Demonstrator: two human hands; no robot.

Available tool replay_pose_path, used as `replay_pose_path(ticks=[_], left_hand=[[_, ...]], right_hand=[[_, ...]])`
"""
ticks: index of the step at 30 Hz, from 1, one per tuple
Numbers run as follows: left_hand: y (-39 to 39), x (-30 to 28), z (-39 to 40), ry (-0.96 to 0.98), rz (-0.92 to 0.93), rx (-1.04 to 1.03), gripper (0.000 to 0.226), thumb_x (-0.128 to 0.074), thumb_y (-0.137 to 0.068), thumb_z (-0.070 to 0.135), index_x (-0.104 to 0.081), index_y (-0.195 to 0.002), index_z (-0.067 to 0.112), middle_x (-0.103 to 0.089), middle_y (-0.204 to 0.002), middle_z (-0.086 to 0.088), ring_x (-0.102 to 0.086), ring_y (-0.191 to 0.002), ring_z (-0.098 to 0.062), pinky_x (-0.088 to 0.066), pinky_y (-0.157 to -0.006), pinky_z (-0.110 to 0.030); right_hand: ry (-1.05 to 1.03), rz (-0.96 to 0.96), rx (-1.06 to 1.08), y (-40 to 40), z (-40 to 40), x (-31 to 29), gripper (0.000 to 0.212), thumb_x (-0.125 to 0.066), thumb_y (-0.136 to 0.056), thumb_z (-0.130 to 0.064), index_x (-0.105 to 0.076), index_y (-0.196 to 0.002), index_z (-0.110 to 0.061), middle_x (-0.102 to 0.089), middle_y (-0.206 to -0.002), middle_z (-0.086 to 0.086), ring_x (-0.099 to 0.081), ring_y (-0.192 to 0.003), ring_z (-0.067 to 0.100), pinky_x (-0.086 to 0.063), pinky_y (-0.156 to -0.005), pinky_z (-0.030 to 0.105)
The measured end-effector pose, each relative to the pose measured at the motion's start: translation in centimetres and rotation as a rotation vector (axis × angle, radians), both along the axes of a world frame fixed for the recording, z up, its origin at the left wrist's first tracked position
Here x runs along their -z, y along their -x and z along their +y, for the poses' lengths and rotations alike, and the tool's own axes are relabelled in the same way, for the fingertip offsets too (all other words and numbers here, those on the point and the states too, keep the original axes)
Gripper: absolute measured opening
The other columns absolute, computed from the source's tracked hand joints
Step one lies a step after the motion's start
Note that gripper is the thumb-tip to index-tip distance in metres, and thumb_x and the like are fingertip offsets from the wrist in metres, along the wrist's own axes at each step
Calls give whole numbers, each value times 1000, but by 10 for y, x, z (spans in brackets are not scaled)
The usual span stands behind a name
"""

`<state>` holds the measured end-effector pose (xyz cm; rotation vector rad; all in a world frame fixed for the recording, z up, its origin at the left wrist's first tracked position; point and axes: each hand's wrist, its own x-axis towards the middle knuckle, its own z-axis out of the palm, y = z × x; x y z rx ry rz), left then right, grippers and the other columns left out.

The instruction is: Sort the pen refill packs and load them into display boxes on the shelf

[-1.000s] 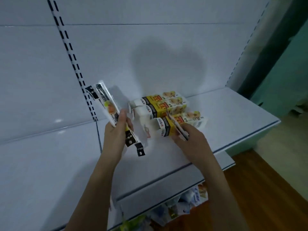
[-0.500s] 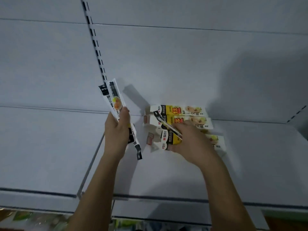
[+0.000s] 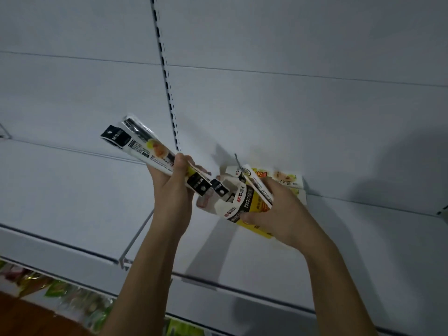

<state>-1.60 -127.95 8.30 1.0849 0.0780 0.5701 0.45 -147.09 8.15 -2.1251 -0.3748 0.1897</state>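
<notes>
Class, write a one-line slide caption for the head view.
Left hand grips refill packs while right hand holds a display box and one pack above the white shelf.

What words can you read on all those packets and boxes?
"M&G" on the black tab of the refill packs gripped by the left hand.
"M&G" with Chinese characters on the white front of the display box held by the right hand.
Small print on both: too blurred to read.
Chinese characters on the boxes on the shelf: too blurred to read.
</notes>
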Motion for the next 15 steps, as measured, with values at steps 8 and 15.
replay_pose_path(ticks=[8, 15], left_hand=[[10, -29, -12, -371, 71, -143, 27, -67, -90, 11, -56, -110, -4, -74, -92, -6, -73, -84, -23, -61, -65, -46], [13, -32, -9, -632, 80, -171, 20, -67, -90, 15, -56, -101, 2, -66, -88, -10, -69, -75, -13, -59, -57, -29]], right_hand=[[-331, 27, 3, 9, 5, 2, 50, -86, -71, -11, -62, -103, -42, -72, -99, -18, -69, -94, 3, -58, -87, 36], [-415, 90, 13, 6, 4, 5, 58, -87, -69, -6, -62, -114, -33, -74, -105, -12, -71, -99, 9, -58, -90, 40]])
